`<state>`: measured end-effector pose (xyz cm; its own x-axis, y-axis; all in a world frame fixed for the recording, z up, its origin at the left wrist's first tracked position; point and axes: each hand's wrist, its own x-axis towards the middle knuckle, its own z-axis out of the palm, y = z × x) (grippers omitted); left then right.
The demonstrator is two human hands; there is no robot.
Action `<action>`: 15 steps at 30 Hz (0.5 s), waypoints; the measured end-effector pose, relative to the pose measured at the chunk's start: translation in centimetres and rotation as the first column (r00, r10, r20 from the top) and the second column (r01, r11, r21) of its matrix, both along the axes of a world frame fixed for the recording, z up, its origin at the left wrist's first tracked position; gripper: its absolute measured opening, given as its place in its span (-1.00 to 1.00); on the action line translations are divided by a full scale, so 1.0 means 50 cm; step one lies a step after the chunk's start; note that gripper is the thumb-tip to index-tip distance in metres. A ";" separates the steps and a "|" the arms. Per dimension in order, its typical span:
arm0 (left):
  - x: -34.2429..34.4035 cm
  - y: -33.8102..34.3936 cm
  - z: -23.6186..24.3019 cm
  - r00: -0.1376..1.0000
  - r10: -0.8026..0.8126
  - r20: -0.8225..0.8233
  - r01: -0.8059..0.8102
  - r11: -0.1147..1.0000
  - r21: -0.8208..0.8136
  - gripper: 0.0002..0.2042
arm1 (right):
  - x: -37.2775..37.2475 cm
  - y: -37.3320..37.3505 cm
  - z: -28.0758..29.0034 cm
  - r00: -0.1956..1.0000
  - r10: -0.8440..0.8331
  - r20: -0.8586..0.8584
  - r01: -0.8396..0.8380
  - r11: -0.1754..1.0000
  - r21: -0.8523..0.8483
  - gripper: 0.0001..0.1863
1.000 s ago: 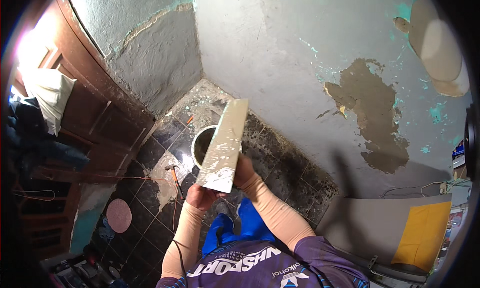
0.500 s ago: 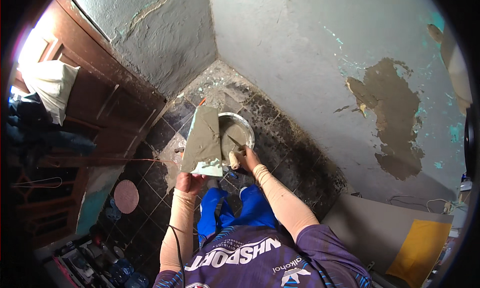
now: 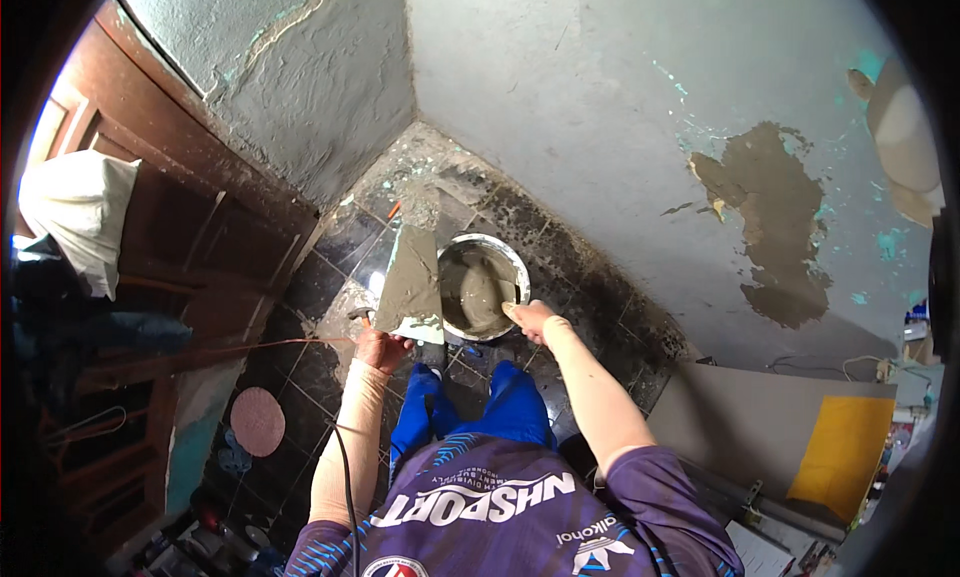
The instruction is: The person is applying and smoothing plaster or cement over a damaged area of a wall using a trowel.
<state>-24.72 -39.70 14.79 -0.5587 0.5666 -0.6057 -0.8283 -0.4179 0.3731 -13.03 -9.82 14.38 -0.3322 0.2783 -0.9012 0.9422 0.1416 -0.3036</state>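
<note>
My left hand grips the near end of a flat, tapering mortar board, which is coated with grey wet mortar. To its right a round bucket with a whitish, smeared rim stands on the floor, with more grey mortar inside. My right hand is closed round the light handle of a trowel at the bucket's right rim. The trowel's blade points into the bucket and is hard to tell from the mortar there.
Grey walls meet in a corner ahead; the right one bears a darker mortar patch. A brown wooden door with a white bag is at left. A grey panel with a yellow cloth stands at right. A hammer shows beside the board.
My right hand has moved right with the trowel, from the board's edge to the bucket's right side, and the blade has gone down into the mortar. My left hand still holds the board.
</note>
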 end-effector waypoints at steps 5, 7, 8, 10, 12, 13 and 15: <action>-0.024 0.057 -0.043 0.980 -0.194 0.039 0.195 0.980 -0.034 -0.86 | 0.125 -0.015 0.117 0.979 0.057 -0.197 0.021 0.927 0.373 -0.45; -0.023 0.074 -0.053 0.970 -0.235 0.066 0.239 0.969 -0.059 -0.88 | 0.175 -0.046 0.146 0.934 0.062 -0.353 0.113 0.883 0.456 -0.57; -0.019 0.083 -0.052 0.965 -0.253 0.074 0.259 0.962 -0.081 -0.89 | 0.190 -0.058 0.161 0.901 0.040 -0.432 0.175 0.877 0.447 -0.59; -0.014 0.092 -0.059 0.954 -0.286 0.084 0.294 0.950 -0.107 -0.89 | 0.218 -0.091 0.175 0.864 -0.044 -0.501 0.267 0.884 0.383 -0.61; -0.008 0.095 -0.074 0.918 -0.390 0.070 0.395 0.913 -0.101 -0.88 | 0.233 -0.110 0.201 0.819 0.042 -0.572 0.275 0.847 0.455 -0.62; -0.004 0.102 -0.085 0.919 -0.384 0.096 0.394 0.908 -0.141 -0.88 | 0.237 -0.119 0.213 0.820 0.030 -0.571 0.285 0.845 0.453 -0.62; -0.001 0.111 -0.105 0.903 -0.420 0.096 0.430 0.889 -0.155 -0.88 | 0.247 -0.139 0.233 0.756 0.093 -0.648 0.288 0.841 0.457 -0.60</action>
<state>-24.75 -34.15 9.56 -0.2483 0.6289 -0.7367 -0.9349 0.0435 0.3523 -0.70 -16.75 26.02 -0.7005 0.6831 -0.2067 0.5748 0.3683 -0.7307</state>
